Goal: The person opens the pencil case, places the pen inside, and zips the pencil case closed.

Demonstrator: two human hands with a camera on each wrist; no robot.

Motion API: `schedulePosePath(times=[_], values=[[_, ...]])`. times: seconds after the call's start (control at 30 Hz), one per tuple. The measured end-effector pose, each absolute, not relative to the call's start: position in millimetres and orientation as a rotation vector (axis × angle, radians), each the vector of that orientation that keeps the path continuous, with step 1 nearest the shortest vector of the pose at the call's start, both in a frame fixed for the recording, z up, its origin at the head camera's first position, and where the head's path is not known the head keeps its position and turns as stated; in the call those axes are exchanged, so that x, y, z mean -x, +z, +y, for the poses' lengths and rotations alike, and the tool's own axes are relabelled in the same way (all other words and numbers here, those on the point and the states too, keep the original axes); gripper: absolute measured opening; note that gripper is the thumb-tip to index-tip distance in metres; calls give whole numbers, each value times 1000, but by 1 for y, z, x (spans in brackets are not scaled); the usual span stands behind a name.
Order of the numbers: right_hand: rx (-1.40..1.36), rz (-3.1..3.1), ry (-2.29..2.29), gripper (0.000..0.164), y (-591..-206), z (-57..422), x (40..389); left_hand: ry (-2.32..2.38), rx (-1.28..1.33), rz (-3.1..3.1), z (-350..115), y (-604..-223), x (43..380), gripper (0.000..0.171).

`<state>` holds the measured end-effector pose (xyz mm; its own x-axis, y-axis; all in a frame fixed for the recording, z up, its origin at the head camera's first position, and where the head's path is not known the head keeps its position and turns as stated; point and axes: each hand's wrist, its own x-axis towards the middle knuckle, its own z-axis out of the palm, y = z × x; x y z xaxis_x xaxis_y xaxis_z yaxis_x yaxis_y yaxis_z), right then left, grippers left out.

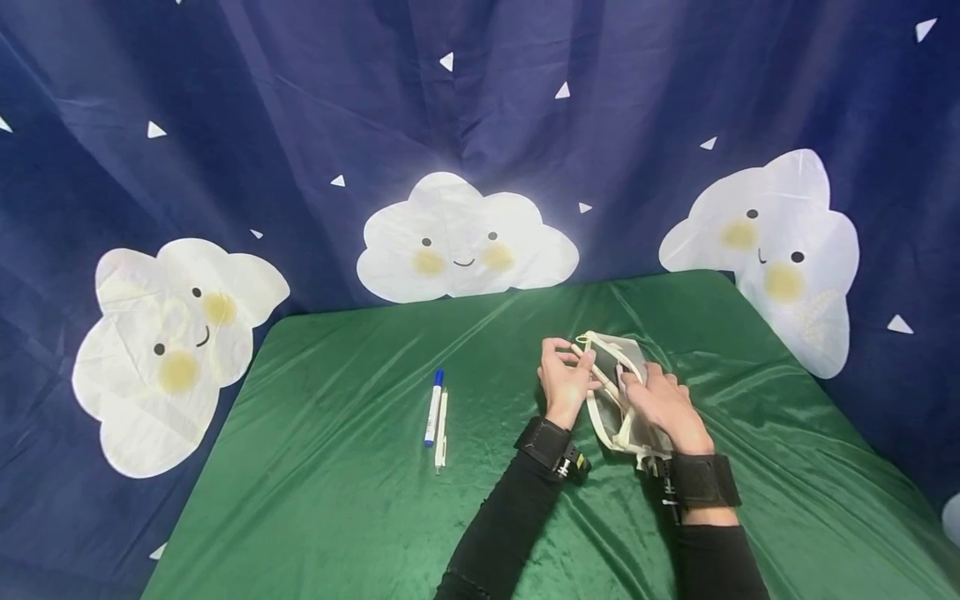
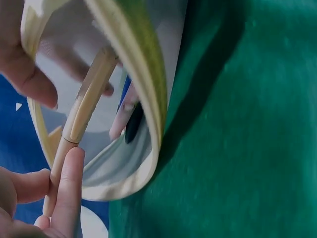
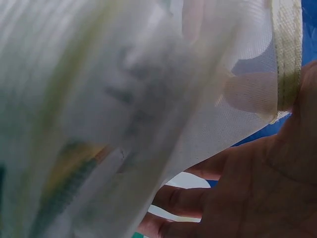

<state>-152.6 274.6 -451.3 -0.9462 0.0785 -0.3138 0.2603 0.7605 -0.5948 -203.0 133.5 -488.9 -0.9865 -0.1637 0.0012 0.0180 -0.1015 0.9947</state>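
Observation:
My left hand (image 1: 566, 387) pinches a beige pen (image 2: 79, 121) between thumb and fingers. The pen slants across the mouth of a pale mesh pencil case (image 1: 598, 421), its far end inside the rim. With the thumb inside and the fingers outside, my right hand (image 1: 666, 407) grips the case's side; the right wrist view shows this hand (image 3: 252, 188) against the see-through mesh (image 3: 208, 144). Inside the case, a dark pen (image 2: 133, 124) and a pinkish pen (image 2: 121, 116) show in the left wrist view. The cream zipper edge (image 2: 148, 94) stands spread apart.
Left of the hands, a blue-capped marker (image 1: 433, 410) and a white pen (image 1: 442, 429) lie side by side on the green cloth (image 1: 337, 500). Behind the table hangs a dark blue curtain (image 1: 315, 100) with white clouds.

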Motion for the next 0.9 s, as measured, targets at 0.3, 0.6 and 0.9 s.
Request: schedulePosePath(times=[0.3,0.6,0.9], values=[[-262,2705,-969,78,-453,275,154,-2243,-175,-2062,146,-488,198,31],[-276,2686,-966,78,-452,275,154,-2136,-119,-2223,158,-492,198,24],[-271,2681,-973,80,-452,274,153,-1881,-94,-2447,162,-492,199,21]])
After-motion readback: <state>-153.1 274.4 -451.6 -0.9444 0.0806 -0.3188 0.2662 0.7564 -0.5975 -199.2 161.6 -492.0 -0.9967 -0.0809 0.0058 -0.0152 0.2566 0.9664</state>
